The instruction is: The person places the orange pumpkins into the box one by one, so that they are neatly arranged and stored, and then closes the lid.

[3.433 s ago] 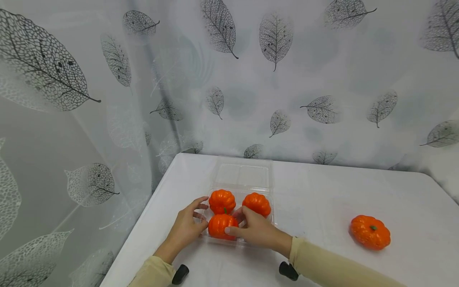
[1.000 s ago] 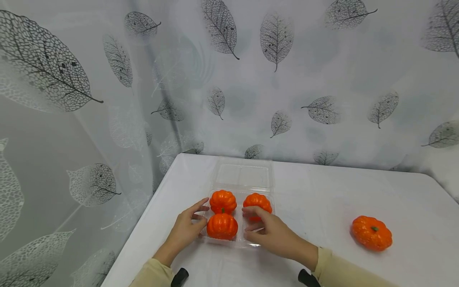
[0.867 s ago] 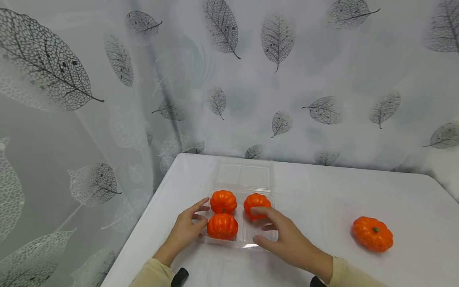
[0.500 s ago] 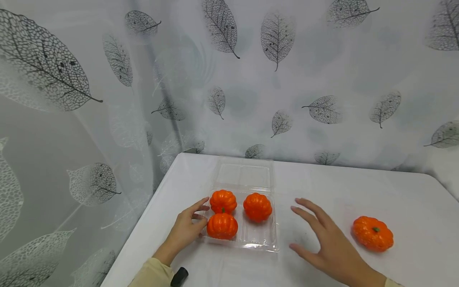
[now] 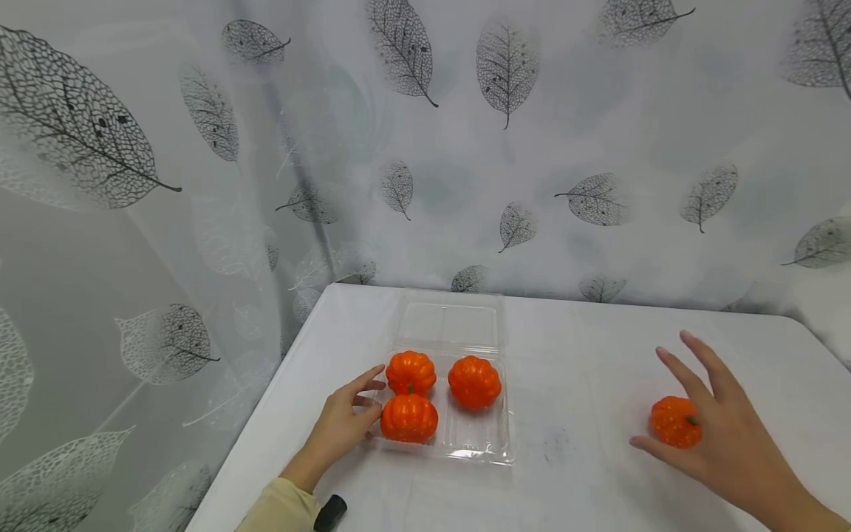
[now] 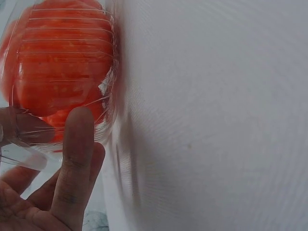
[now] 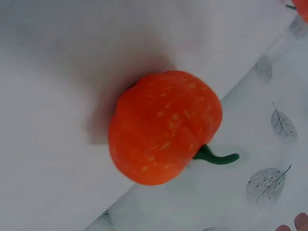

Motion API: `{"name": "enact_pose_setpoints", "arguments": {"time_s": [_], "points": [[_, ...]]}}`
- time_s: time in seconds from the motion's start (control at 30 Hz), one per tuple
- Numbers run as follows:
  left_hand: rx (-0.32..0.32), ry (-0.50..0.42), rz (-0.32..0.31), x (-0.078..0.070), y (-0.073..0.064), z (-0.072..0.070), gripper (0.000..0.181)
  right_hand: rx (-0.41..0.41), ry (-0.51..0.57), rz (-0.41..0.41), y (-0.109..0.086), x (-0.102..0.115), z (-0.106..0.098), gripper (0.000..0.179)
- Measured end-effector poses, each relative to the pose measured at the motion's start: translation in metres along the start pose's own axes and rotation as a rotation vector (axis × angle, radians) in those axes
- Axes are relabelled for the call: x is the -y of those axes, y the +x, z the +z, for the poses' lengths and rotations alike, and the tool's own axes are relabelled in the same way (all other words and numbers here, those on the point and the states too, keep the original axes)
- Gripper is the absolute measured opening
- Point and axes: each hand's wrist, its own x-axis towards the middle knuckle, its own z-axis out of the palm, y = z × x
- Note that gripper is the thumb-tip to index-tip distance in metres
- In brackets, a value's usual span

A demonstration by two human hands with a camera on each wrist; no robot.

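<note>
While the left hand (image 5: 340, 423) rests with loose fingers at the left side of a clear container (image 5: 465, 453) in the head view, the right hand (image 5: 734, 440) hangs spread about the lone pumpkin (image 5: 671, 424) on the table (image 5: 578, 369). Three other pumpkins (image 5: 474, 383) (all orange) sit in the container, its lid (image 5: 452, 322) laid back. In the left wrist view, straight fingers (image 6: 72, 168) touch the ribbed plastic. In the right wrist view, the lone pumpkin shows pale speckles and a curved green stem (image 7: 219, 158), fingertips (image 7: 301, 223) apart from it.
</note>
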Motion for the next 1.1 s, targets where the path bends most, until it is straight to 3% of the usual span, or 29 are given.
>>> {"name": "enact_pose_setpoints", "arguments": {"time_s": [0.17, 0.3, 0.83, 1.1], "points": [[0.000, 0.000, 0.002, 0.000, 0.000, 0.000, 0.064, 0.082, 0.006, 0.093, -0.007, -0.017, -0.005, 0.145], [-0.002, 0.004, 0.002, 0.000, 0.000, -0.001, 0.064, 0.154, 0.005, 0.171, -0.013, -0.026, -0.004, 0.149], [0.000, 0.004, 0.015, 0.000, -0.001, 0.000, 0.064, 0.429, 0.076, 0.413, -0.032, -0.056, 0.007, 0.129], [0.003, 0.005, 0.018, 0.001, -0.001, -0.001, 0.065, 0.468, 0.068, 0.455, -0.038, -0.059, 0.008, 0.118]]}}
